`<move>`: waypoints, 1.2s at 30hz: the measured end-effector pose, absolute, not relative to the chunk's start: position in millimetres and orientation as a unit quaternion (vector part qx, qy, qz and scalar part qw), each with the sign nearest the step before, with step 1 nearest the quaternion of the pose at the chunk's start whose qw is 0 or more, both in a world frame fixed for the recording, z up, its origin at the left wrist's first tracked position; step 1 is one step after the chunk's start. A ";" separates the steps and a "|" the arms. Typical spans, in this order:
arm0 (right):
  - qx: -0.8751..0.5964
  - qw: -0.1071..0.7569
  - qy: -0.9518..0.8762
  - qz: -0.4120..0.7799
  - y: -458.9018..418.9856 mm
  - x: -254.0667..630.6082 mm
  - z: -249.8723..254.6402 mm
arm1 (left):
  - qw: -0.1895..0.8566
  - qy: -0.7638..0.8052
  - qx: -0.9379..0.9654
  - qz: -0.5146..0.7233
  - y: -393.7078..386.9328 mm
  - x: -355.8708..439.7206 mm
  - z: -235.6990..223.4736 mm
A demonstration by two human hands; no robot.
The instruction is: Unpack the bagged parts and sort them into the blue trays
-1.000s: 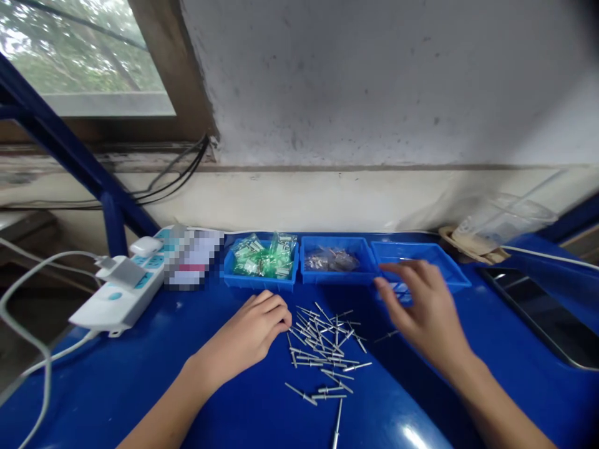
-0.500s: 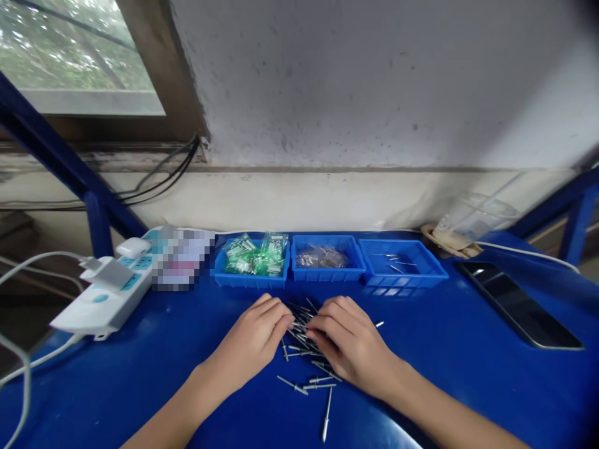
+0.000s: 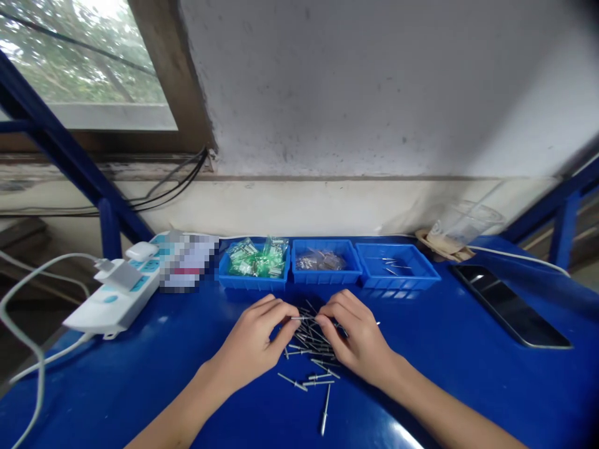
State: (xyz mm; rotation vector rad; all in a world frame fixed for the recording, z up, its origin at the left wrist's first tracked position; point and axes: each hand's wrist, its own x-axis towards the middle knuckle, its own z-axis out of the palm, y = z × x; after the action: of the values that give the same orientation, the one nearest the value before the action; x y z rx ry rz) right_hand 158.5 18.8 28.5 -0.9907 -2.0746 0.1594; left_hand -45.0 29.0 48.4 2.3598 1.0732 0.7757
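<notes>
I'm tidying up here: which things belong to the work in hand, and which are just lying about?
Likely part of the job:
held rivet
loose rivets
three blue bins of parts

Likely just lying about:
black phone
power strip
plastic cup

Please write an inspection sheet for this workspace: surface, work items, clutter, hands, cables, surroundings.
Surface: blue tabletop, glare at the bottom of the view.
Work items: blind rivets loosely piled mid-table; left bin holds green and clear bags, middle bin small metallic pieces in clear wrapping, right bin a few thin metal pins.
Clutter: smartphone and clear plastic cup at right; power strip with two white adapters and a pixelated item at left.
Hands: left hand pinches one end of a rivet; right hand closes its fingers on the other end.
Cables: white cable loops from an adapter along the left; black cables hang below the window.
Surroundings: grey-and-cream wall behind, blue frame bars at both sides.
</notes>
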 end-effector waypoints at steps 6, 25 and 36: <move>-0.360 0.371 -0.855 0.034 18.0 159.0 26.3 | 0.202 0.383 0.862 0.265 29.9 -46.8 48.8; -0.623 0.442 -0.609 -0.215 60.5 255.3 36.6 | 0.125 0.419 0.893 0.103 51.5 -65.7 28.2; -0.460 0.360 -0.811 0.017 30.9 163.1 20.8 | 0.131 0.448 0.880 0.093 41.8 -57.5 35.9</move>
State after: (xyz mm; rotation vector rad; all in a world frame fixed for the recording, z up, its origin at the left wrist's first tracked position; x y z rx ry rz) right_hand 163.1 30.9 20.8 -1.1870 -2.0908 0.0429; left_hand -57.5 41.8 35.9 2.5544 1.2999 0.2691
